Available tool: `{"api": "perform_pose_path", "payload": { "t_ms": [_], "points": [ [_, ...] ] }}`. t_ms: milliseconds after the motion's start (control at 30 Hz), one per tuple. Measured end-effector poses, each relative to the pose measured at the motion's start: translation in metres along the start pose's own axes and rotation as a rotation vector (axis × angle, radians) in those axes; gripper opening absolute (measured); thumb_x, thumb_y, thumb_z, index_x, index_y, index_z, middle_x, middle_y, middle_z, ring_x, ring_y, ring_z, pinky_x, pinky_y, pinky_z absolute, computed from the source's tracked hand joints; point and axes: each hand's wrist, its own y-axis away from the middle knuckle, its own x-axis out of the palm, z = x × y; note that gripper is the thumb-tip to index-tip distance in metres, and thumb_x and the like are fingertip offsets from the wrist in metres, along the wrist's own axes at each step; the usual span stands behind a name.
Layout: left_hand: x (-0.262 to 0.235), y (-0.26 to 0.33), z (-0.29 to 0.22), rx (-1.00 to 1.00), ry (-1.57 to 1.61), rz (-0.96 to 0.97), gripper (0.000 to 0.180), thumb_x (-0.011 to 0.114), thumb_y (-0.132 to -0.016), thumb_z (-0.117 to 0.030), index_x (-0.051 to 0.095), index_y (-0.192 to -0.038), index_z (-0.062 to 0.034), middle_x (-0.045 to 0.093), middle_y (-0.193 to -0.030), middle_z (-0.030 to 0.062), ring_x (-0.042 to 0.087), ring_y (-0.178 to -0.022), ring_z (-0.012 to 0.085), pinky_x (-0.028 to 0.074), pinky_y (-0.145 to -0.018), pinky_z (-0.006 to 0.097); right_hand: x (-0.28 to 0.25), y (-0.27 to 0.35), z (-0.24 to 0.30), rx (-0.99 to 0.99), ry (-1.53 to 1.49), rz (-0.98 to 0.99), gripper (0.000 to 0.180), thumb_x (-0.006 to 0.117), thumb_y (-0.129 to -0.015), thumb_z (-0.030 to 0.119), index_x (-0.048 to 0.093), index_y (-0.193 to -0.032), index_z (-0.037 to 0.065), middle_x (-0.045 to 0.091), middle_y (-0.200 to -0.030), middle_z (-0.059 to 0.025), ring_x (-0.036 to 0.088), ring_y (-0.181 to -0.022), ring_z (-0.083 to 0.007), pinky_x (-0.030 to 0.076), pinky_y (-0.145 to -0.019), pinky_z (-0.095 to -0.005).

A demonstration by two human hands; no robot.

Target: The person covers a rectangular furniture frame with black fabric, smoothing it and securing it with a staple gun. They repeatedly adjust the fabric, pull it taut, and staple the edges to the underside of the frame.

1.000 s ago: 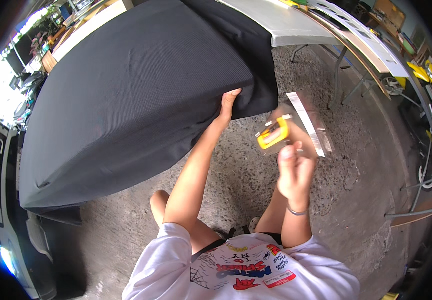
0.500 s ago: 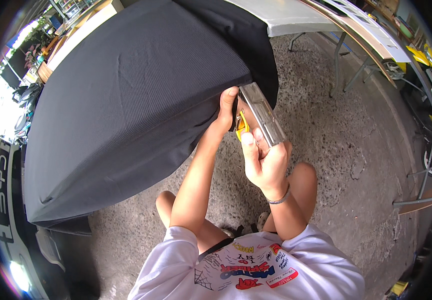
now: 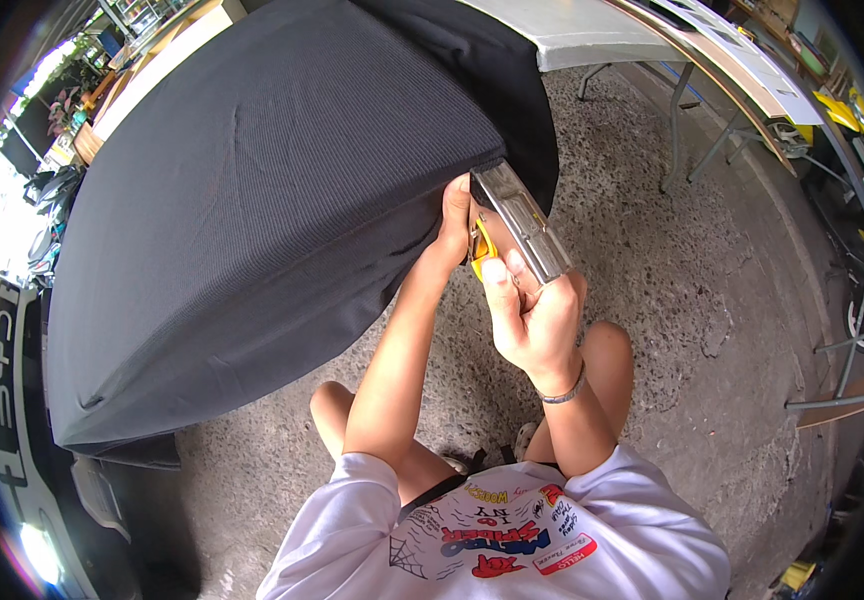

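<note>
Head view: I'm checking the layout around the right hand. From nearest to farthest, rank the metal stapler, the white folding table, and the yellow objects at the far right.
1. Metal stapler with yellow body: gripped in the right hand.
2. White folding table: above, beyond the dark fabric-covered cushion.
3. Yellow objects: far upper right edge.

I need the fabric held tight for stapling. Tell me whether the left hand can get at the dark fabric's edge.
Probably yes: the left hand already rests on the edge of the dark fabric, with nothing between them. The staple gun in the right hand sits just beside it, not blocking it.
</note>
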Motion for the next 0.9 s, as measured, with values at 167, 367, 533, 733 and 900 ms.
{"api": "perform_pose_path", "payload": {
  "t_ms": [167,367,533,733,900],
  "points": [
    [0.003,0.005,-0.028,-0.173,-0.073,0.064,0.053,0.030,-0.108,-0.045,0.047,-0.132,-0.0013,0.050,-0.126,0.0104,0.043,-0.123,0.0174,0.029,-0.112,0.031,-0.002,-0.001,-0.002,-0.021,-0.012,-0.018,0.018,0.068,-0.089,0.022,0.065,-0.094,0.004,0.061,-0.079,-0.0099,0.053,-0.057,-0.0293,0.040,-0.059,-0.0394],
    [0.003,0.008,-0.043,-0.160,-0.112,0.034,0.053,0.030,-0.108,-0.045,0.047,-0.133,-0.0022,0.051,-0.128,0.0100,0.045,-0.121,0.0179,0.031,-0.110,0.030,0.000,-0.001,0.000,-0.001,-0.031,-0.015,0.017,0.067,-0.090,0.021,0.065,-0.094,0.005,0.059,-0.076,-0.0087,0.051,-0.055,-0.0270,0.039,-0.058,-0.0389],
    [0.002,0.005,-0.039,-0.113,-0.056,0.047,0.053,0.029,-0.107,-0.046,0.048,-0.132,-0.0030,0.053,-0.125,0.0091,0.046,-0.119,0.0172,0.033,-0.108,0.030,0.000,-0.001,-0.001,-0.015,-0.032,-0.019,0.017,0.067,-0.090,0.021,0.066,-0.093,0.005,0.058,-0.075,-0.0085,0.051,-0.055,-0.0273,0.039,-0.058,-0.0387],
    [0.002,0.002,-0.033,-0.052,0.004,0.074,0.054,0.029,-0.107,-0.048,0.049,-0.132,-0.0039,0.054,-0.122,0.0081,0.048,-0.115,0.0164,0.036,-0.105,0.029,0.000,-0.002,-0.002,0.013,-0.046,0.003,0.017,0.067,-0.090,0.022,0.066,-0.092,0.006,0.057,-0.074,-0.0083,0.050,-0.054,-0.0272,0.039,-0.057,-0.0382],
    [0.004,0.000,-0.031,-0.022,0.039,0.096,0.054,0.028,-0.107,-0.049,0.049,-0.131,-0.0047,0.055,-0.119,0.0072,0.050,-0.113,0.0157,0.038,-0.103,0.029,0.000,-0.004,-0.004,0.024,-0.038,0.014,0.016,0.068,-0.090,0.022,0.066,-0.091,0.006,0.056,-0.072,-0.0078,0.048,-0.053,-0.0261,0.038,-0.057,-0.0379]
  ]
}}
